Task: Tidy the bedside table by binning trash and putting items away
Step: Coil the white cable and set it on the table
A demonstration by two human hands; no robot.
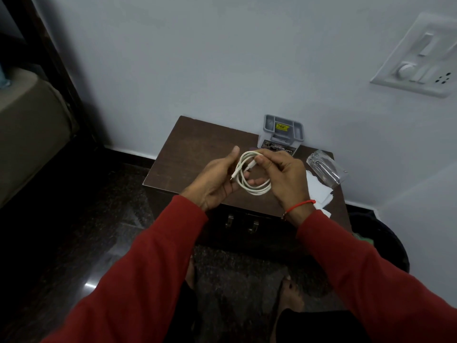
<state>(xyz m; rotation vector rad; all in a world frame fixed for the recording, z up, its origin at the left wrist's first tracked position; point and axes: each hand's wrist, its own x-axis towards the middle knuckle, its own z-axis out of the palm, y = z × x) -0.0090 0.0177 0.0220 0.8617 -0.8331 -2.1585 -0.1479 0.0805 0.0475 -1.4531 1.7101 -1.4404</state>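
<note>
A white charging cable [254,186] is wound into loose loops above the dark brown bedside table [193,149]. My left hand [217,179] cups the coil from the left, with its fingers inside the loops. My right hand [282,174] pinches the cable near its top, thumb and forefinger closed on the strand. One plug end hangs down inside the coil. A clear plastic wrapper [326,169] lies at the table's right rear, and white paper scraps [319,191] lie just in front of it.
A grey organiser tray [283,131] leans against the wall at the table's back. A dark bin [380,243] stands on the floor right of the table. Two metal drawer handles [241,222] show on the table's front. A bed [29,125] sits at the left, and a switch panel [420,55] is on the wall.
</note>
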